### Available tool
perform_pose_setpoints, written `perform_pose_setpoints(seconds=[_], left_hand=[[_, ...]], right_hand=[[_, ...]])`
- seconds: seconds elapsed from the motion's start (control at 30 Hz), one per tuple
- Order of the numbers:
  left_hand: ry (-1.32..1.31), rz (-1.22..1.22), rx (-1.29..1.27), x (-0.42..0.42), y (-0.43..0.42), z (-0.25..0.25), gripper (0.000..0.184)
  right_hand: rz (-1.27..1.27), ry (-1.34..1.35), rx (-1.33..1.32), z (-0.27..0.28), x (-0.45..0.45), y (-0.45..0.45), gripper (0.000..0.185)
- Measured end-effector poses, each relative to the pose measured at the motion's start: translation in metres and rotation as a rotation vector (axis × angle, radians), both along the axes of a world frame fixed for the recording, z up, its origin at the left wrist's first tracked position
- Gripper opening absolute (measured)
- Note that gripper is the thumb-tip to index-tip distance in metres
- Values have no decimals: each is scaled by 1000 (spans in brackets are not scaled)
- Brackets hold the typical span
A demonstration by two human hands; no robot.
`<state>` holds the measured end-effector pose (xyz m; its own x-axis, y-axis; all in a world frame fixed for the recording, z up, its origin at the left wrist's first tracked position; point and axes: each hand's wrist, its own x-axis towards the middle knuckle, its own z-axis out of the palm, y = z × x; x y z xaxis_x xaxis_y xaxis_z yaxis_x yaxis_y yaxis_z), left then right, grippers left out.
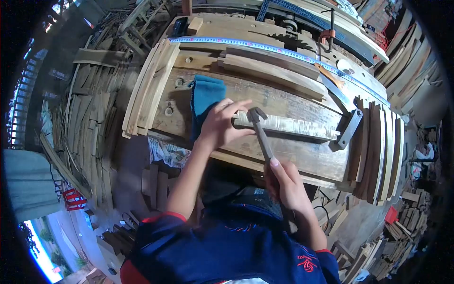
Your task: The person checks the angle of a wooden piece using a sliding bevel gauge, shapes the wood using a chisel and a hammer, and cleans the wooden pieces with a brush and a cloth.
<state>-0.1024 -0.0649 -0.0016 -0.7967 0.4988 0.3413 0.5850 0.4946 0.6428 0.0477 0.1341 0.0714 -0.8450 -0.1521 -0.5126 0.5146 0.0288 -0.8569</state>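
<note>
My right hand [287, 184] is wrapped round the handle of a claw hammer [263, 141]. The hammer's head is over the left part of a pale, rough-faced wooden bar [293, 126] lying on the bench. My left hand [220, 123] is at the bar's left end, thumb and forefinger spread apart on either side of it. I cannot tell whether those fingers touch the bar. A folded teal cloth [206, 94] lies beside and partly behind my left hand. At the bar's right end stands a grey metal bracket or clamp arm [350, 128].
Wooden strips lie along the bench's left edge [150, 87], at its right end [378, 146] and across its middle [272, 71]. A blue-white measuring tape [255, 45] stretches across the back, near a toothed saw blade [295, 41]. Scrap wood [90, 128] covers the floor at left.
</note>
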Motion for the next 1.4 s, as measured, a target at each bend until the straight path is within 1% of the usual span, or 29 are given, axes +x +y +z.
perform_pose_setpoints(seconds=[0.07, 0.1, 0.17, 0.2, 0.27, 0.3, 0.33, 0.4, 0.43, 0.47, 0.53, 0.57, 0.67, 0.7, 0.8, 0.83, 0.93, 1.0, 1.03, 1.07, 1.13, 1.17, 1.27, 1.3, 1.4], left_hand=[[39, -12, 20, -3, -2, -1, 83], [-38, 5, -14, -2, -2, 1, 95], [-149, -2, 63, -4, -3, 0, 97], [-207, -5, 104, -4, -3, 2, 98], [-238, 1, 95, -1, -2, 7, 98], [-223, 10, 120, -1, -1, 5, 97], [-210, 19, 135, 0, -2, 4, 96], [-73, -56, 139, -7, -7, -1, 88], [-1, -94, 142, -9, -7, -3, 84], [-32, -84, 97, -10, -6, -4, 78], [-99, -58, 5, -8, -5, -4, 65], [-87, -64, 10, -7, -4, -2, 53], [71, -119, 99, -4, -4, -7, 53], [156, -83, -16, -2, -7, -8, 57], [152, -5, -24, 0, -2, -9, 55], [103, -5, -20, 1, -4, -11, 52], [105, -37, -21, 3, -3, -6, 49], [113, -69, 40, 3, 2, -2, 46], [105, -91, 47, 1, 0, -3, 46], [98, -112, 54, -1, -1, -4, 46], [81, -92, 21, 1, 1, 1, 45], [59, -79, 12, 1, 2, 1, 45], [61, -55, 30, 4, 6, 3, 46], [78, -63, 28, 3, 6, 1, 46], [102, -86, 13, 1, 5, 0, 46]], right_hand=[[-6, 116, 63, 2, 2, -4, 57], [-13, 49, 34, -8, 1, -6, 57], [-31, -78, -11, -38, -5, -4, 57], [-29, -39, -2, -39, -2, -4, 57], [-14, 44, 30, -38, 3, -2, 59], [-65, 74, 2, -40, 6, -5, 59], [-59, 39, -28, -42, 6, -3, 59], [-47, -21, -95, -46, 1, 0, 59], [4, -4, -13, -49, 0, 6, 58], [9, 21, 3, -42, 3, 11, 58], [21, 64, 32, -11, 8, 15, 59], [28, 101, 51, -14, 14, 18, 59], [1, 59, 48, -32, 15, 26, 58], [7, 35, 48, -40, 12, 29, 56], [22, 76, 171, -33, 26, 43, 53], [-41, 82, 126, -24, 34, 46, 52], [-257, 72, 170, -2, 57, 60, 50], [-414, 105, 196, 7, 68, 69, 48], [-501, 66, 206, 11, 73, 72, 47], [-553, 103, 133, 17, 75, 75, 47], [-628, 112, 124, 14, 80, 85, 46], [-573, 130, 147, 9, 83, 93, 48], [-667, -68, 84, -25, 76, 108, 51], [-646, -9, 116, -33, 73, 108, 53], [-617, 21, 52, -14, 79, 104, 53]])
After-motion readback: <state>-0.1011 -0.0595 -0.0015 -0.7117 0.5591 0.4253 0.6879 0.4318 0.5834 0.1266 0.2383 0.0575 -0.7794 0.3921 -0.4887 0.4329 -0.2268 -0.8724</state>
